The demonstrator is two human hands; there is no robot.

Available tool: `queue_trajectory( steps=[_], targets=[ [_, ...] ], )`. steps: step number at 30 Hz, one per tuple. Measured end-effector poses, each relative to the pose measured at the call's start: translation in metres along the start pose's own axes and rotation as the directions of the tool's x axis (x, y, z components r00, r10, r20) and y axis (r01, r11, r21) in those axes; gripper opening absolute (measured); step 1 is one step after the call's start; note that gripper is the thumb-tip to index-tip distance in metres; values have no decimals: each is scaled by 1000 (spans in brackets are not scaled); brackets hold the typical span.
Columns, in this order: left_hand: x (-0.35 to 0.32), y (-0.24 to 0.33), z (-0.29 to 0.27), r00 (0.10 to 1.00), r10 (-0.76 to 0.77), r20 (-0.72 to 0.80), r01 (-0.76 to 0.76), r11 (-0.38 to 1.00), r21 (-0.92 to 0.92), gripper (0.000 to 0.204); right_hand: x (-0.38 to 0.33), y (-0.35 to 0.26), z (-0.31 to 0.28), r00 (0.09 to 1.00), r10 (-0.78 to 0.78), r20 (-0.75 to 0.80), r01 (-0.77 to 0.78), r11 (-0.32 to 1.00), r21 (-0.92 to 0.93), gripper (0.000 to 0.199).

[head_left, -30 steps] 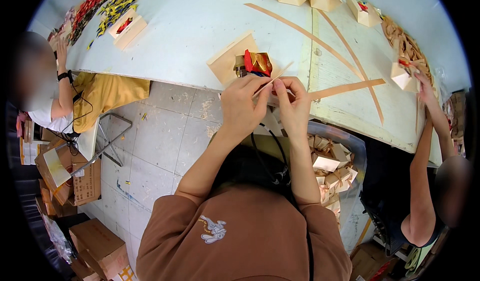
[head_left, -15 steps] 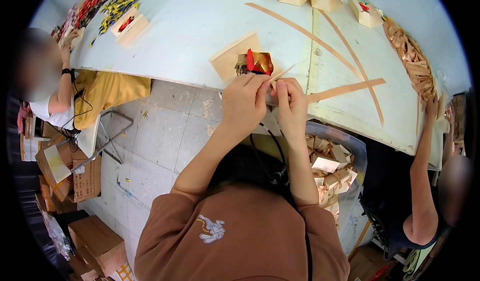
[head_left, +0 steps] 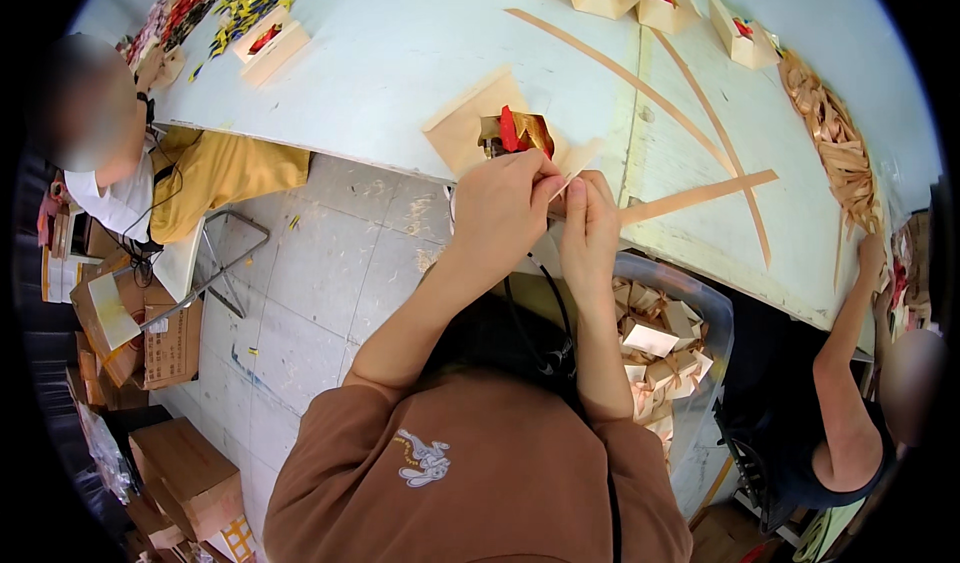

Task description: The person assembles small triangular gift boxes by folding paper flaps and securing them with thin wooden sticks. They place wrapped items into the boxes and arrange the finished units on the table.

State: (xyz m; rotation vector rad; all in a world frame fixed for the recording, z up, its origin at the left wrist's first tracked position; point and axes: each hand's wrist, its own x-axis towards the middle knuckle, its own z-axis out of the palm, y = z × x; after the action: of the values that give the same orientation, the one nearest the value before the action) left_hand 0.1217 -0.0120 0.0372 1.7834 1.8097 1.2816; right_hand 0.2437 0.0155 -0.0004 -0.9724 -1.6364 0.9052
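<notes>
Currently, head view: both bare hands meet over the near edge of the bench (head_left: 350, 93), just left of its seam. Left hand (head_left: 505, 203): thumb and fingers closed, pinching a flap of a cream box (head_left: 460, 128). Right hand (head_left: 592, 225): thumb and fingertips pressed together on the same box, at the flap's right side; the exact contact is partly hidden by the fingers. The box lies at the near edge, one broad panel folded out toward the far side, with red and gold wrapped packets (head_left: 522, 133) showing in it.

A flat tan ribbon (head_left: 705, 198) runs from beside the right hand toward the right end; whether the hand touches it cannot be told. It crosses a second tan strip (head_left: 705, 108); a third strip (head_left: 620, 78) slants from the far side to meet them.

Toward the far edge: a row of filled cream boxes (head_left: 605, 1). Far left corner: heaped coloured wrapped pieces (head_left: 255, 3), one filled box (head_left: 272, 48) nearby. Right edge: a heap of tan ribbons (head_left: 838, 148), a co-worker's hand (head_left: 872, 255) at its near end. Below the near edge, right of the person: a clear tub (head_left: 722, 318) of cream boxes with tan ribbon.
</notes>
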Motion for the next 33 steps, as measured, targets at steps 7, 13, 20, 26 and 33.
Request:
queue_trajectory(
  steps=[7, 13, 20, 26, 33],
  targets=[
    [5, 1, 8, 995, 102, -1, -99, 963, 252, 11, 10, 6, -7, 998, 57, 11, -54, 978, -200, 33],
    [21, -9, -17, 987, -6, -162, 19, 996, 83, 4, 36, -4, -22, 990, 98, 97, -72, 968, -241, 34],
    [32, -33, -64, 916, -185, -357, 176, 983, -56, 10, 60, -1, -42, 952, 187, 241, -127, 961, -245, 35],
    [26, -38, -71, 909, -215, -358, 154, 969, -191, 12, 82, 8, -70, 952, 134, 275, -46, 951, -306, 34],
    [23, -40, -77, 913, -258, -314, 134, 921, -366, 13, 97, -3, -104, 982, -190, 16, 136, 638, -758, 25]
  ],
)
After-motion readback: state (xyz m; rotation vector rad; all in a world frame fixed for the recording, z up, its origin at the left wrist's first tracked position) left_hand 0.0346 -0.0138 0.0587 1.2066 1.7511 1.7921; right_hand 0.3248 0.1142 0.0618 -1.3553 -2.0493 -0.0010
